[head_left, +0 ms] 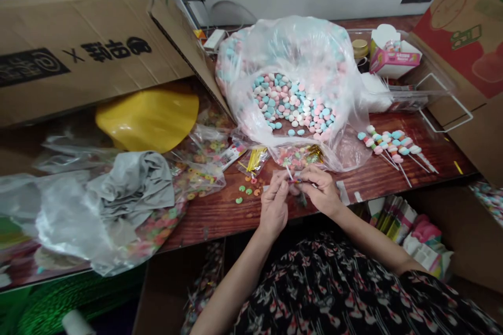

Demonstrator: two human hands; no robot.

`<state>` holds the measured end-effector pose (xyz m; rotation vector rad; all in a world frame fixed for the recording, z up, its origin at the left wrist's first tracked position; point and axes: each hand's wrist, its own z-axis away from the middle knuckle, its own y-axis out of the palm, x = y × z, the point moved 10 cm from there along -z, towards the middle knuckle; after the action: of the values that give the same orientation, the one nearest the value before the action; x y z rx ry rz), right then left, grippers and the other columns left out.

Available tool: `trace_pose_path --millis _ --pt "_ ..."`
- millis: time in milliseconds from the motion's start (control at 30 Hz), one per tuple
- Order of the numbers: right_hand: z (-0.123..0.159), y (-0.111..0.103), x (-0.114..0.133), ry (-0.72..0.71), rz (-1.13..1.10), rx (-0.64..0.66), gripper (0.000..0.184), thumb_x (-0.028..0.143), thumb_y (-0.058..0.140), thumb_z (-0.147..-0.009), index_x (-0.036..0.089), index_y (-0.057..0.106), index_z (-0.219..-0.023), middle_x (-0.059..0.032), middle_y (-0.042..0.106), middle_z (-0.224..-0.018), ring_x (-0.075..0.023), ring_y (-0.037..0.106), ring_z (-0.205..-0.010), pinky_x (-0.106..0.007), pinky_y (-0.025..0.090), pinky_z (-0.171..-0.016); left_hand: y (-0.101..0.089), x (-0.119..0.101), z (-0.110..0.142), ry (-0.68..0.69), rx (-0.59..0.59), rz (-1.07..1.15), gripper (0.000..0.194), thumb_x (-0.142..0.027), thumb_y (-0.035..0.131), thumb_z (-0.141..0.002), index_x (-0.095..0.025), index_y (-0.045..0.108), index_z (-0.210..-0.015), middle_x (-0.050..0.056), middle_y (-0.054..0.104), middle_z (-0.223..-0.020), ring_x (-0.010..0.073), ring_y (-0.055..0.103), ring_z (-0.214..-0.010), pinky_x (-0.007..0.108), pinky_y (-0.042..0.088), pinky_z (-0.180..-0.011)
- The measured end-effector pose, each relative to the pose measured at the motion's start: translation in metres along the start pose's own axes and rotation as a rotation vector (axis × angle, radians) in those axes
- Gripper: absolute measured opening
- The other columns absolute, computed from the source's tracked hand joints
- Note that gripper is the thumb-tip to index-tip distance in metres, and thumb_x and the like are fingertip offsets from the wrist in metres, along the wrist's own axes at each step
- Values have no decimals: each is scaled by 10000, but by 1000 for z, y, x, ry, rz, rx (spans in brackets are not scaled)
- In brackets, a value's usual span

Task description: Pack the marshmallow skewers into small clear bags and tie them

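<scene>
My left hand (pixel 274 200) and my right hand (pixel 321 188) meet at the front edge of the wooden table (pixel 220 214), fingers pinched together on a thin white stick (pixel 290 174) with small coloured candy pieces on it. Right behind them lies a small clear packet of candy rings (pixel 295 156). A large clear plastic bag (pixel 291 84) full of pink, blue and white candies stands open behind that. Finished candy sticks (pixel 391 144) lie in a row to the right.
A big cardboard box (pixel 78 42) lies on its side at the left, with a yellow object (pixel 149 118) below it. Grey cloth (pixel 133 183) and clear bags of ring candies (pixel 196 167) cover the left. A pink carton (pixel 393 52) and another box (pixel 463 47) stand at the right.
</scene>
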<state>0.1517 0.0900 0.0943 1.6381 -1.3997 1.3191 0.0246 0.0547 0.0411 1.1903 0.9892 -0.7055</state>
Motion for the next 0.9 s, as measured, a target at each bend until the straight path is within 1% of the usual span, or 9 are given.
trace_pose_path --millis 100,167,367,467,600,733,767,833,900 --pt "4 1 2 -42 -10 -36 95 187 629 -852 216 719 -846 -1 584 -782 -137 562 -758 -290 463 -730 -3 15 4 -108 25 16 257 -423 767 -747 -199 769 -874 37 658 -848 135 580 -805 265 482 -804" --pt "7 1 6 -92 9 -64 131 167 607 -865 220 721 -897 -7 583 -801 -137 559 -772 -291 463 -722 -5 17 6 -109 40 -20 241 -425 756 -761 -188 756 -804 14 631 -749 116 547 -728 244 463 -769" --pt "17 -1 16 -193 144 -162 215 143 501 -896 210 702 -931 -32 570 -806 -140 541 -736 -295 468 -662 3 5 9 6 119 -297 281 -452 645 -851 -183 725 -835 14 612 -768 135 544 -740 242 444 -729" --pt "19 -1 17 -210 147 -188 220 150 485 -896 214 692 -931 -41 579 -828 -135 549 -704 -290 471 -631 7 7 9 -28 155 -337 313 -479 623 -858 -179 713 -872 15 612 -774 144 540 -743 249 441 -724" --pt "14 -2 10 -177 134 -216 188 156 509 -876 213 685 -841 -29 587 -809 -130 556 -694 -282 472 -641 11 17 7 -122 229 -276 350 -494 646 -836 -160 645 -733 -7 545 -680 112 477 -650 228 405 -642" --pt "3 -3 -7 -37 123 -145 155 188 537 -867 216 679 -812 -12 602 -776 -144 581 -746 -293 491 -702 7 28 2 -258 204 -182 379 -500 708 -774 -156 595 -664 -34 487 -588 77 402 -535 202 351 -533" --pt "1 -4 -3 -71 168 -112 166 190 529 -874 222 691 -874 -26 630 -837 -157 596 -808 -310 496 -747 4 30 1 -288 177 -149 366 -484 731 -754 -155 597 -667 -39 485 -572 71 398 -516 195 344 -518" --pt "0 -4 14 -249 338 0 250 199 511 -891 260 693 -1052 -61 661 -1068 -195 595 -997 -370 478 -864 2 31 0 -351 163 -86 345 -449 759 -726 -151 596 -661 -36 511 -553 67 432 -493 191 365 -511" --pt "6 6 30 -476 546 206 324 233 518 -909 334 648 -1188 -42 622 -1268 -234 531 -1176 -430 418 -958 9 32 4 -445 253 -56 342 -437 751 -727 -147 590 -645 -10 566 -563 84 506 -482 208 412 -513"
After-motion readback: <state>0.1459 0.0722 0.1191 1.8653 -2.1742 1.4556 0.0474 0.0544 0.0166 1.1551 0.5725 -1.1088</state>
